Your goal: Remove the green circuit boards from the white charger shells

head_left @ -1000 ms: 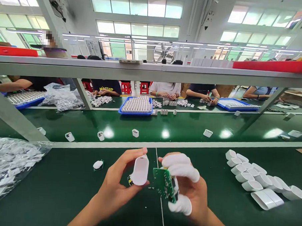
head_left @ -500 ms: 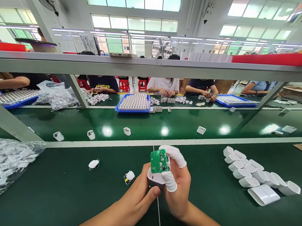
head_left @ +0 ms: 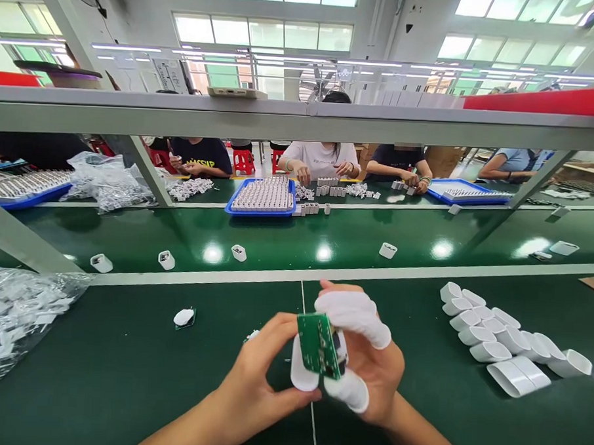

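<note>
My left hand [head_left: 253, 384] grips a white plastic casing [head_left: 304, 375] between thumb and fingers, low in the middle of the view. Right against it, my right hand [head_left: 381, 377] pinches a green circuit board [head_left: 315, 344] by its edges, with white finger cots on the thumb and fingers. The board stands tilted in front of the casing and covers part of it; whether they touch, I cannot tell. Another circuit board with a white top [head_left: 184, 317] lies on the green table to the left. A further board [head_left: 251, 336] is mostly hidden behind my left hand.
Several white open casings [head_left: 491, 352] stand grouped at right. A clear bag of white parts [head_left: 21, 328] lies at left. Beyond a pale rail, spaced casings [head_left: 166, 260] sit on a green belt [head_left: 296, 239]. A shelf beam [head_left: 301, 127] crosses above; co-workers sit opposite behind blue trays [head_left: 261, 211].
The circuit board has come lower and tilted, and the casing has turned in my left hand. My right hand has shifted slightly right. Casings on the belt have moved left.
</note>
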A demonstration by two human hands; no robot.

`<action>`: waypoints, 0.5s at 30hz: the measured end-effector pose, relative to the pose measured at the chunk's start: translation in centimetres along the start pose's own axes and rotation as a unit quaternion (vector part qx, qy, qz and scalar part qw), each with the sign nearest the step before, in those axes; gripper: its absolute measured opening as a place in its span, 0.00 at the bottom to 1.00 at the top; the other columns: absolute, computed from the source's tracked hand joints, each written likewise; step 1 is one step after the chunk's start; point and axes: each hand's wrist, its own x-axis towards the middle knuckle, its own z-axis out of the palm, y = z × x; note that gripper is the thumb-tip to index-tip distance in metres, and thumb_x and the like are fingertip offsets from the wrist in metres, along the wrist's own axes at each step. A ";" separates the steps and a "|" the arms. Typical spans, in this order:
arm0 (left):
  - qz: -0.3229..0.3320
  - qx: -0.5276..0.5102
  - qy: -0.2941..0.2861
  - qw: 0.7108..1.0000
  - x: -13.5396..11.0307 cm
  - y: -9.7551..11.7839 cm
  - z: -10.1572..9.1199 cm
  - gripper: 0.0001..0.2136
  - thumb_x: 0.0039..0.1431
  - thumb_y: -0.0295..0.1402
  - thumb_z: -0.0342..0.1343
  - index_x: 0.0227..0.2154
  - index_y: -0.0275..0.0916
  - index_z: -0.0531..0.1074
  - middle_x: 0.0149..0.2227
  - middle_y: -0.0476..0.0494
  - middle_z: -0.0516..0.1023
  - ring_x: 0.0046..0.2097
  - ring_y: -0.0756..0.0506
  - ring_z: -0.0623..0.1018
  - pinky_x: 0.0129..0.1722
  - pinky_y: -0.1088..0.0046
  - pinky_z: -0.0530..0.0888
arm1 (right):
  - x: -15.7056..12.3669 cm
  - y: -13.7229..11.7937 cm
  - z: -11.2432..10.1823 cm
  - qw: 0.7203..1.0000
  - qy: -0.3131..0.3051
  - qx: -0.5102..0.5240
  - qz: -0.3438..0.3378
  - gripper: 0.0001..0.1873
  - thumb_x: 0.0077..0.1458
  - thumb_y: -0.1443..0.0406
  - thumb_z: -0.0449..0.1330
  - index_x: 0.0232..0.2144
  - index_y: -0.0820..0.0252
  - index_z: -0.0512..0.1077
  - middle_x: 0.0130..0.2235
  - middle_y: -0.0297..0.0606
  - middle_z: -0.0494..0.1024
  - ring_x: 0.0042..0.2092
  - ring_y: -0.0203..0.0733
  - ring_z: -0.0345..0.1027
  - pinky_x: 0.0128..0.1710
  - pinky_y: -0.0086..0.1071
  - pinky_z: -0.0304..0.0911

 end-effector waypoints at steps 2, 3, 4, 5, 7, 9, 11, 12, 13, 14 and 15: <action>0.009 0.034 0.018 0.999 0.2 0.1 -1.3 0.26 0.53 0.28 0.64 0.54 0.48 0.67 0.48 0.45 0.75 0.49 0.44 0.78 0.49 0.69 0.77 | 0.3 -0.5 -0.3 0.999 -0.046 0.007 -0.027 0.20 0.59 0.55 0.61 0.50 0.56 0.70 0.42 0.40 0.76 0.47 0.45 0.71 0.57 0.45 0.65; 0.014 0.055 0.019 0.998 0.2 0.1 -1.8 0.26 0.53 0.28 0.63 0.55 0.48 0.66 0.50 0.43 0.74 0.51 0.43 0.77 0.49 0.68 0.77 | 0.4 -0.7 -0.4 0.997 -0.069 -0.004 -0.038 0.19 0.58 0.55 0.62 0.49 0.57 0.70 0.42 0.40 0.77 0.48 0.45 0.70 0.57 0.44 0.65; 0.021 0.075 0.019 0.997 0.2 0.2 -2.3 0.27 0.53 0.27 0.62 0.56 0.47 0.66 0.50 0.42 0.74 0.52 0.42 0.77 0.50 0.67 0.77 | 0.4 -0.9 -0.3 0.995 -0.085 -0.020 -0.043 0.18 0.58 0.55 0.62 0.47 0.57 0.71 0.42 0.41 0.77 0.49 0.45 0.70 0.57 0.43 0.65; 0.030 0.093 0.018 0.995 0.2 0.2 -2.8 0.27 0.54 0.27 0.62 0.57 0.47 0.66 0.51 0.41 0.74 0.52 0.41 0.77 0.49 0.66 0.78 | 0.4 -1.1 -0.3 0.994 -0.096 -0.040 -0.042 0.17 0.58 0.56 0.63 0.46 0.57 0.71 0.43 0.41 0.77 0.51 0.45 0.69 0.58 0.42 0.65; 0.050 0.123 0.024 0.991 0.0 0.4 -3.3 0.28 0.54 0.26 0.61 0.58 0.47 0.65 0.52 0.40 0.73 0.51 0.41 0.77 0.48 0.66 0.78 | 0.4 -1.3 0.0 0.992 -0.100 -0.068 -0.041 0.18 0.56 0.56 0.65 0.47 0.56 0.70 0.43 0.41 0.77 0.50 0.44 0.70 0.58 0.41 0.65; 0.071 0.145 0.030 0.987 -0.1 0.5 -3.5 0.27 0.55 0.25 0.60 0.58 0.46 0.64 0.52 0.39 0.73 0.51 0.42 0.77 0.48 0.68 0.78 | 0.2 -1.3 0.2 0.991 -0.096 -0.084 -0.041 0.20 0.57 0.55 0.64 0.48 0.56 0.69 0.43 0.40 0.76 0.48 0.43 0.72 0.57 0.41 0.65; 0.090 0.159 0.032 0.983 -0.3 0.7 -3.5 0.27 0.56 0.25 0.59 0.58 0.44 0.64 0.53 0.39 0.73 0.52 0.43 0.77 0.49 0.70 0.78 | 0.1 -1.2 0.2 0.989 -0.103 -0.096 -0.043 0.20 0.58 0.55 0.62 0.50 0.56 0.68 0.43 0.41 0.77 0.46 0.43 0.73 0.57 0.42 0.65; 0.098 0.163 0.035 0.981 -0.3 0.8 -3.5 0.26 0.57 0.25 0.59 0.58 0.43 0.64 0.53 0.39 0.73 0.52 0.43 0.77 0.49 0.71 0.77 | 0.0 -1.1 0.3 0.988 -0.108 -0.100 -0.043 0.20 0.58 0.56 0.62 0.51 0.56 0.67 0.42 0.40 0.77 0.46 0.43 0.73 0.57 0.43 0.65; 0.104 0.167 0.036 0.980 -0.3 0.9 -3.6 0.26 0.57 0.25 0.59 0.58 0.42 0.64 0.53 0.39 0.73 0.52 0.44 0.77 0.50 0.72 0.77 | 0.0 -1.1 0.3 0.987 -0.114 -0.104 -0.045 0.20 0.58 0.58 0.62 0.51 0.55 0.67 0.42 0.40 0.77 0.46 0.44 0.73 0.57 0.45 0.65; 0.107 0.169 0.037 0.979 -0.3 0.9 -3.6 0.26 0.57 0.25 0.59 0.58 0.42 0.64 0.53 0.39 0.74 0.52 0.44 0.77 0.49 0.73 0.77 | -0.1 -1.1 0.3 0.986 -0.121 -0.107 -0.051 0.20 0.58 0.59 0.62 0.52 0.55 0.66 0.42 0.40 0.78 0.47 0.44 0.72 0.58 0.45 0.64; 0.108 0.170 0.038 0.979 -0.3 1.0 -3.6 0.26 0.57 0.25 0.59 0.58 0.41 0.64 0.52 0.39 0.74 0.52 0.45 0.77 0.49 0.74 0.77 | -0.1 -1.1 0.3 0.984 -0.127 -0.110 -0.059 0.20 0.58 0.59 0.61 0.52 0.55 0.66 0.42 0.40 0.78 0.48 0.45 0.71 0.58 0.45 0.63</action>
